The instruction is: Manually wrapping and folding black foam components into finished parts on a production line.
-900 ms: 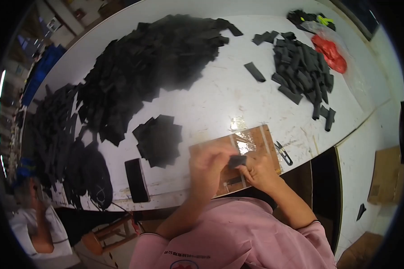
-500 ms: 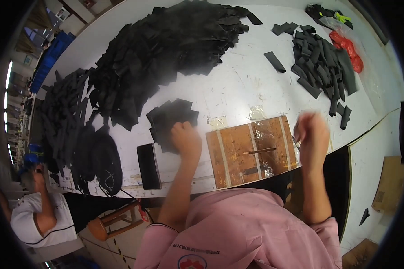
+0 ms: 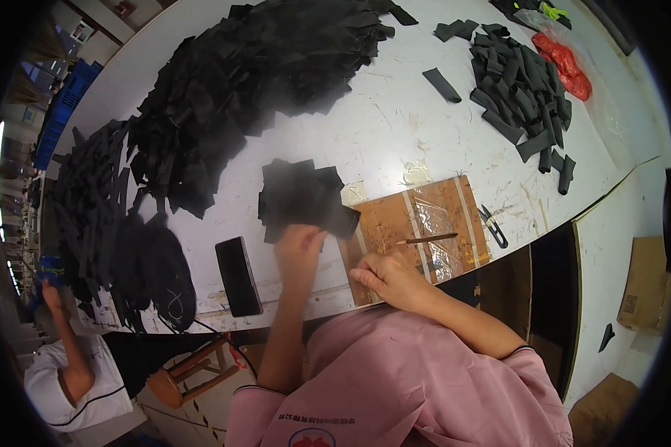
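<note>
"While you're checking the pink shirt [image 3: 402,357], is there any writing on it?"

"Dark lettering [image 3: 317,419], plus a round blue-and-red emblem [image 3: 312,441]."

"And the hands?"

"The left hand [image 3: 300,249] pinches a black piece [image 3: 343,222] at the lower-right corner of the small stack [image 3: 298,190] on the desk [image 3: 376,149]. The right hand [image 3: 395,279] curls loosely over the wooden board [image 3: 384,216], near a brown stick [image 3: 434,238]; whether it's fully closed, I can't tell."

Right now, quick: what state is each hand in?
Left hand: closed, seemingly pinching a black piece beside the small pile.
Right hand: loosely closed over the brown board, nothing visible in it.
</note>
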`<state>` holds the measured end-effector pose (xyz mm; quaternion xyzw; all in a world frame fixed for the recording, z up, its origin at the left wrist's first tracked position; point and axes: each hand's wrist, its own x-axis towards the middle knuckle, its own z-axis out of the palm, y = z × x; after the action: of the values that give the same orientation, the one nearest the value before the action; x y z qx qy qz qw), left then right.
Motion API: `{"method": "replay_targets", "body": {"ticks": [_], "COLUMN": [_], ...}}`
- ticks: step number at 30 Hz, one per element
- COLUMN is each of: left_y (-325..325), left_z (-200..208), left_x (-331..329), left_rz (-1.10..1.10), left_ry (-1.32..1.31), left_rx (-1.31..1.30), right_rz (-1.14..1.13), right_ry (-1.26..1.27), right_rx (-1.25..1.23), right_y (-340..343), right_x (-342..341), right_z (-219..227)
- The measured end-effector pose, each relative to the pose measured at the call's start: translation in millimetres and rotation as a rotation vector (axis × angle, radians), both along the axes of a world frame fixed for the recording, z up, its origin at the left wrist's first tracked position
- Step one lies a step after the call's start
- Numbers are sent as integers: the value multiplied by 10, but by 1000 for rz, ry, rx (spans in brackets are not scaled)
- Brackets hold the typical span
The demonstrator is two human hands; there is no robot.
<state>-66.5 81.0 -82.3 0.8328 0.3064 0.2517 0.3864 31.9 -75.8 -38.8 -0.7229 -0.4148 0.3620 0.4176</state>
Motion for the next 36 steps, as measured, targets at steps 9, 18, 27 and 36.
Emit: {"method": "replay_targets", "body": {"ticks": [9, 18, 27, 36], "left_y": [-279, -149, -49, 2], "left_z": [220, 452, 794, 873], "left_x": [-171, -105, -88, -125], "left_rz": [-145, -536, -629, -765], "left_ry": [-327, -427, 42, 234], "left_rx": [-675, -1453, -1164, -954], "right_rz": [-494, 37, 407, 528], "right_ry": [-12, 298, 94, 145], "right_rx": [438, 150, 9, -74], "right_y": [189, -119, -123, -52], "right_x": [-104, 209, 269, 256], "right_z": [-19, 259, 233, 277]}}
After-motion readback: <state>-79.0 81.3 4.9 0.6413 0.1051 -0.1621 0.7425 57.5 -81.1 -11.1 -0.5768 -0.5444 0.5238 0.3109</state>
